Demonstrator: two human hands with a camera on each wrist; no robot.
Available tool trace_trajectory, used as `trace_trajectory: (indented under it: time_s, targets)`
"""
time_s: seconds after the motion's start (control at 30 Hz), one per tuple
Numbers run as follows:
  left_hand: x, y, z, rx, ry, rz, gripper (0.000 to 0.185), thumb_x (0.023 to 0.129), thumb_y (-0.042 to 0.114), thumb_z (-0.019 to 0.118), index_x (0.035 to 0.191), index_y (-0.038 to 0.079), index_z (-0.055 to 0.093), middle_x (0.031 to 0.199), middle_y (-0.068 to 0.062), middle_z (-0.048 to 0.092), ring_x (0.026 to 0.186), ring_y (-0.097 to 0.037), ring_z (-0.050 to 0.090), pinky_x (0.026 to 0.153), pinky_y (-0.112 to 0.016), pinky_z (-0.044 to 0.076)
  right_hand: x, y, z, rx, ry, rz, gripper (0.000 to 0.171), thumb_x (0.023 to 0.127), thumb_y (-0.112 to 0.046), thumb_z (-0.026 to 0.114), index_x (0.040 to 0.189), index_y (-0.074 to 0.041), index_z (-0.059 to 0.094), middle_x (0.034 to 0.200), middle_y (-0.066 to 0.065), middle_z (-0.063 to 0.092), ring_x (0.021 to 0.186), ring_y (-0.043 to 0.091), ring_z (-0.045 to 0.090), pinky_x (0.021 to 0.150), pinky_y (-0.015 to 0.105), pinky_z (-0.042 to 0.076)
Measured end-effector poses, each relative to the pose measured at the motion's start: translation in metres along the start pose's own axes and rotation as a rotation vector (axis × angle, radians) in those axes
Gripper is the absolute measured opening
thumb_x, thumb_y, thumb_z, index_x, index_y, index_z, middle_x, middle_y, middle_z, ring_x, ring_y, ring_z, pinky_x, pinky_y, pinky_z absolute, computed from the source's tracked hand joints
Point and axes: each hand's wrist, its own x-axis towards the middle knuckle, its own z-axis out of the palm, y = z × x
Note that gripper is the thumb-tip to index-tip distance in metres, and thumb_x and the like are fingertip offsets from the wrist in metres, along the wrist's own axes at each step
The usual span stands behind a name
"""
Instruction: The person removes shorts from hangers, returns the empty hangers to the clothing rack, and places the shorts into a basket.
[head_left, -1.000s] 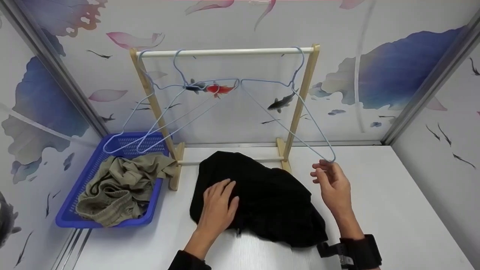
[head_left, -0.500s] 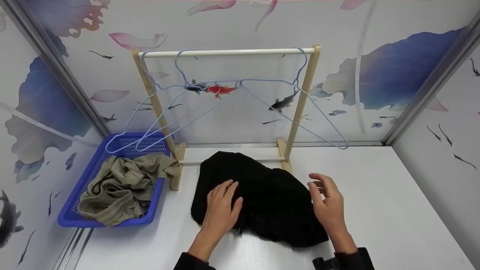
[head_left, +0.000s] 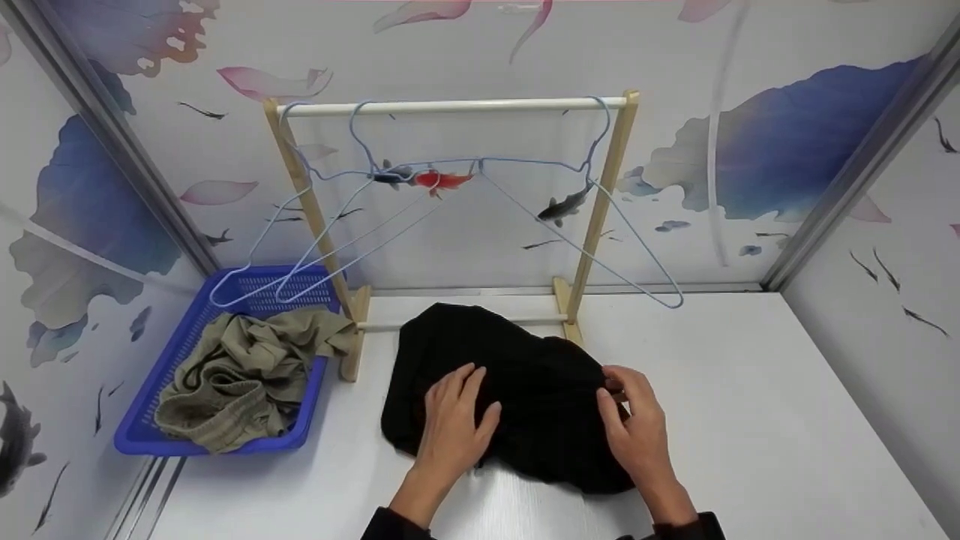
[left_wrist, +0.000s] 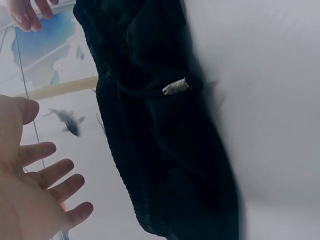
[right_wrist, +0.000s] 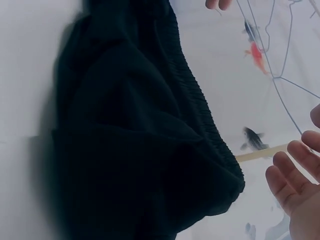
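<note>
Black drawstring pants (head_left: 517, 397) lie bunched on the white table in the head view. Their gathered elastic waistband (right_wrist: 200, 110) and a metal-tipped drawstring (left_wrist: 177, 87) show in the wrist views. My left hand (head_left: 455, 424) is over the middle of the pants, fingers spread and relaxed. At their right edge is my right hand (head_left: 636, 424), thumb apart from its loosely bent fingers. In the wrist views a gap shows between each hand and the waistband. A blue wire hanger (head_left: 581, 247) hangs at the right end of the rack, behind the right hand.
Behind the pants stands a wooden rack with a white rail (head_left: 450, 107). Two more blue hangers (head_left: 330, 176) hang on its left side. A blue basket (head_left: 131, 427) holding a khaki garment (head_left: 247, 375) stands at the left. Patterned walls enclose the table (head_left: 765, 420).
My right hand let go of the right hanger's lower corner and came down leftward to the pants. That hanger swung back. The pants' right end shifted slightly left, and my left hand slightly right.
</note>
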Motion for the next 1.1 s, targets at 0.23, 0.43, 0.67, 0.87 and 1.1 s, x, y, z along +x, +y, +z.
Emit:
trace_trajectory:
  time_s: [0.23,0.43,0.67,0.87,1.1]
  targets:
    - [-0.002,0.005,0.008,-0.008,-0.034,-0.02,0.053,0.097,0.027,0.072,0.141,0.001,0.059,0.144,-0.02,0.055,0.134,-0.037,0.051,0.112,-0.058,0.036,-0.012,0.001,0.007,-0.019,-0.014,0.005,0.031,0.09,0.012,0.068,0.12,0.004,0.066,0.113,0.015,0.066,0.096,0.018,0.06,0.082,0.011,0.046]
    - [-0.003,0.006,0.017,-0.005,-0.062,-0.036,0.056,0.097,0.032,0.072,0.141,-0.001,0.058,0.145,-0.022,0.053,0.135,-0.039,0.049,0.111,-0.061,0.035,-0.018,0.0,0.01,-0.021,-0.026,0.016,0.031,0.089,0.012,0.069,0.119,0.004,0.068,0.114,0.013,0.067,0.098,0.016,0.059,0.084,0.01,0.044]
    - [-0.002,0.005,0.026,0.011,-0.142,-0.053,0.068,0.095,0.044,0.071,0.144,0.0,0.054,0.15,-0.026,0.046,0.139,-0.045,0.042,0.112,-0.066,0.031,-0.02,-0.001,0.011,-0.029,-0.038,0.029,0.03,0.091,0.011,0.069,0.119,0.001,0.069,0.118,0.01,0.067,0.1,0.016,0.06,0.083,0.01,0.044]
    - [0.0,0.005,0.031,0.051,-0.233,-0.096,0.081,0.091,0.057,0.07,0.15,0.005,0.05,0.156,-0.023,0.041,0.145,-0.046,0.035,0.116,-0.069,0.025,-0.025,-0.001,0.012,-0.061,-0.073,0.044,0.029,0.091,0.009,0.07,0.119,0.0,0.069,0.119,0.008,0.067,0.1,0.014,0.06,0.084,0.009,0.044]
    - [0.002,0.003,0.04,0.089,-0.304,-0.126,0.095,0.086,0.069,0.068,0.155,0.007,0.045,0.161,-0.024,0.035,0.15,-0.05,0.026,0.118,-0.071,0.018,-0.028,-0.001,0.015,-0.064,-0.088,-0.008,0.03,0.089,0.009,0.072,0.118,0.004,0.069,0.119,0.01,0.066,0.101,0.017,0.061,0.088,0.011,0.044]
